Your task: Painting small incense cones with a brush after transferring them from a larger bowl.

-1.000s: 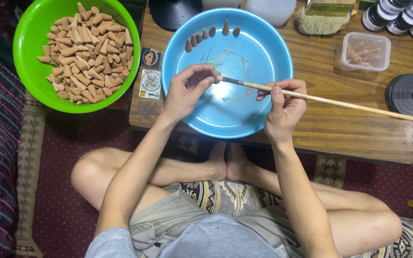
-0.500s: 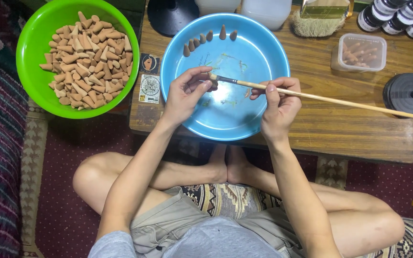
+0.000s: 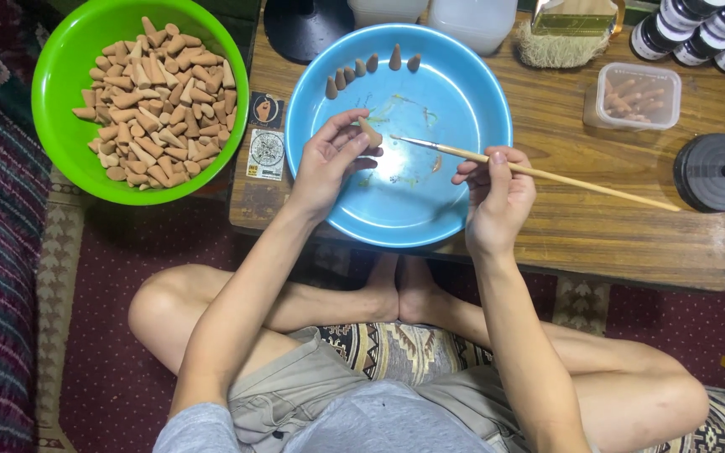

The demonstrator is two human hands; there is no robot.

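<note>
Clay-coloured cone (image 3: 370, 132) is being pinched between the thumb and fingertips of the left hand (image 3: 329, 159), which is curling closed around it above the blue basin (image 3: 463, 75) at the near-left part of the low wooden table (image 3: 597, 226). The right hand (image 3: 497, 197) is gripping a long thin wooden brush (image 3: 539, 173) near its middle, the tip pointing toward the cone and just short of it, apart rather than touching. Six finished-looking cones (image 3: 368, 65) are standing upright in a row along the basin's far rim. A green bowl (image 3: 52, 101) heaped with plain cones is sitting off the table's left edge, and a small clear tub (image 3: 636, 95) is resting toward the far-right corner beside dark jars (image 3: 698, 33). Judging by the pose, the person is painting or coating one cone; the next move seems to be calling for closing the small gap steadily, turning the cone under the bristles without loosening the pinch.
</note>
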